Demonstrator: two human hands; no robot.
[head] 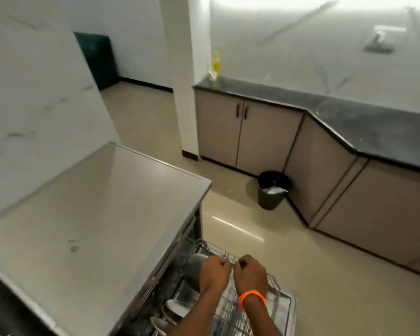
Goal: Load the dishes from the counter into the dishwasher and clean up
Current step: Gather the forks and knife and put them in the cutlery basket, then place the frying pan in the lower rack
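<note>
Head view: both fists curl on the wire rack (230,309)'s front edge, left hand (215,271) beside right hand (250,272). Its long axis runs out from the dishwasher (180,258); dishes (177,307) stand on edge inside.

Beige glossy floor (264,238), black-topped beige cabinets (247,132), black bin (272,190), marbled wall (34,93).
</note>
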